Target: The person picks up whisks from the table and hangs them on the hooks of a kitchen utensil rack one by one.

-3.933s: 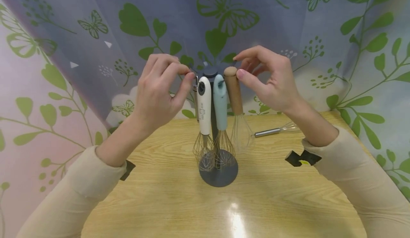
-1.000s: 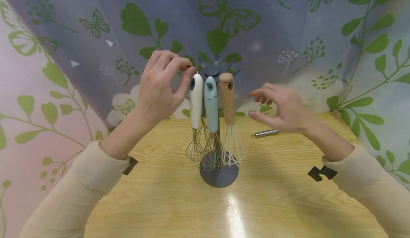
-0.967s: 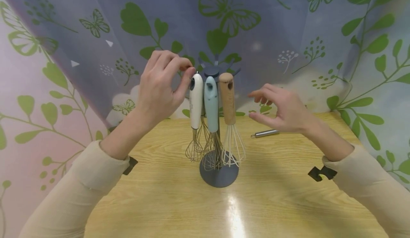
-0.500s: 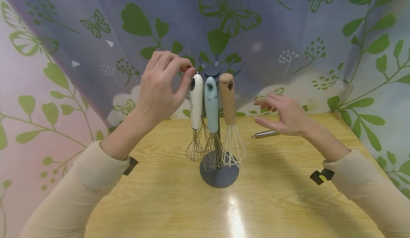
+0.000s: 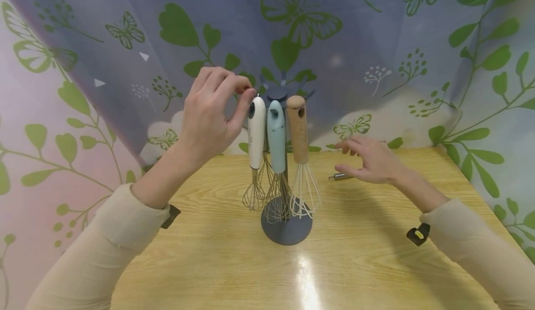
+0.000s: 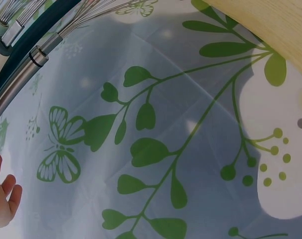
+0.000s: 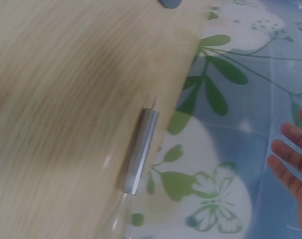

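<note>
My left hand [image 5: 211, 110] pinches with thumb and index finger at a hook tip of the dark whisk stand [image 5: 286, 233]; the exact contact is hidden. Beside these fingertips hangs a white-handled whisk [image 5: 257, 133], then a light-blue-handled whisk [image 5: 276, 138] and a wooden-handled whisk [image 5: 298, 131]. The left wrist view shows a steel-handled whisk [image 6: 16, 82] hanging near the left fingers [image 6: 4, 196]. Over the table at the right, my right hand [image 5: 374, 161] hovers with relaxed fingers, holding nothing. It partly covers a steel-handled whisk [image 7: 141, 152] lying on the table.
The wooden tabletop [image 5: 200, 254] ends at the back against a patterned curtain [image 5: 234, 13]. Other hooks [image 5: 309, 94] of the stand stick out behind the hanging whisks.
Since the earliest frame, the hanging whisks have shifted left and the wooden whisk has left my right hand. That hand has moved right and down over the lying whisk. My left hand stays nearly still.
</note>
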Demonstrator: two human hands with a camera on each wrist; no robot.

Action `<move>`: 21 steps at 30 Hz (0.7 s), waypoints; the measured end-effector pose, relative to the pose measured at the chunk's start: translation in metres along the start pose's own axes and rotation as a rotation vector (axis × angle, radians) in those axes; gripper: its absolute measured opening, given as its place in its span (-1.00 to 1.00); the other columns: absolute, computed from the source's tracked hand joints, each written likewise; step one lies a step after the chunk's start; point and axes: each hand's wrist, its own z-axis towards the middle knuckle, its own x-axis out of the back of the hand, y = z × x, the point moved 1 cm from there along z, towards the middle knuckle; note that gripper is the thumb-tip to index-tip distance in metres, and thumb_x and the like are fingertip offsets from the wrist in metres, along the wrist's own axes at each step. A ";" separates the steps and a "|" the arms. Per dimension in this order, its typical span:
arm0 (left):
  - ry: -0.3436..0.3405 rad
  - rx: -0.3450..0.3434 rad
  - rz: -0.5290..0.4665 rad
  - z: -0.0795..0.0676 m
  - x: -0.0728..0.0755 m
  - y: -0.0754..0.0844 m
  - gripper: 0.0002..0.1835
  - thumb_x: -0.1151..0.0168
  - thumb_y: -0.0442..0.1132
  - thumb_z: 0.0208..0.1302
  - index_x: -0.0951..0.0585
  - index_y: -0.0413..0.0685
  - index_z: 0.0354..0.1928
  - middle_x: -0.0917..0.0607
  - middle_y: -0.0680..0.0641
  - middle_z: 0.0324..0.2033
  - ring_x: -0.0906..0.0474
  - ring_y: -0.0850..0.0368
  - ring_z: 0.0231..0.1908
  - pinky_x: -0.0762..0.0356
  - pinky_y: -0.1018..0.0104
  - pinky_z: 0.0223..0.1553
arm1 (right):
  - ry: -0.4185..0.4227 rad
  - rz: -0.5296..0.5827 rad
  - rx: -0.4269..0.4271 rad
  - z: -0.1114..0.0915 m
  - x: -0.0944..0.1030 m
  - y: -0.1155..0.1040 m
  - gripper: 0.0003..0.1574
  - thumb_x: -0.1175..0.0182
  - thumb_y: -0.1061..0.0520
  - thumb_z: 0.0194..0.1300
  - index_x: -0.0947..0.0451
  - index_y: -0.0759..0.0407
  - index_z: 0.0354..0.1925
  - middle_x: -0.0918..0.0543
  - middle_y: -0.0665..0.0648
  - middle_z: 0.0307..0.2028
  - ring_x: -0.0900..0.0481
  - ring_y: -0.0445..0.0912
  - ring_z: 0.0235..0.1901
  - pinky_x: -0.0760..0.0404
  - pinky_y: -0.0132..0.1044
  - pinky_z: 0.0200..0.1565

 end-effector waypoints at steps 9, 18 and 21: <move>0.008 -0.005 0.001 -0.001 0.000 -0.001 -0.75 -0.20 -0.18 0.57 -0.69 -0.25 -0.16 -0.69 -0.25 -0.28 -0.54 -0.23 -0.09 -0.54 -0.03 0.02 | -0.105 -0.040 -0.077 -0.006 -0.016 0.009 -0.34 -0.34 -0.24 0.33 -0.60 0.07 0.25 -0.74 0.12 -0.09 -0.70 0.04 -0.10 -0.67 -0.11 -0.21; 0.005 0.001 -0.001 0.000 0.000 0.000 -0.75 -0.20 -0.18 0.57 -0.69 -0.25 -0.15 -0.70 -0.25 -0.28 -0.55 -0.23 -0.08 -0.55 -0.02 0.02 | -0.187 -0.063 -0.118 -0.009 -0.031 0.020 -0.27 -0.32 -0.33 0.35 -0.57 0.02 0.31 -0.74 0.14 -0.02 -0.72 0.05 -0.10 -0.61 -0.20 -0.31; 0.006 0.000 -0.002 -0.001 -0.001 0.000 -0.75 -0.20 -0.18 0.57 -0.69 -0.25 -0.16 -0.70 -0.25 -0.28 -0.55 -0.23 -0.08 -0.55 -0.02 0.02 | -0.209 -0.070 -0.132 -0.010 -0.035 0.025 -0.26 -0.32 -0.34 0.35 -0.57 0.01 0.32 -0.74 0.15 0.01 -0.73 0.06 -0.07 -0.60 -0.24 -0.35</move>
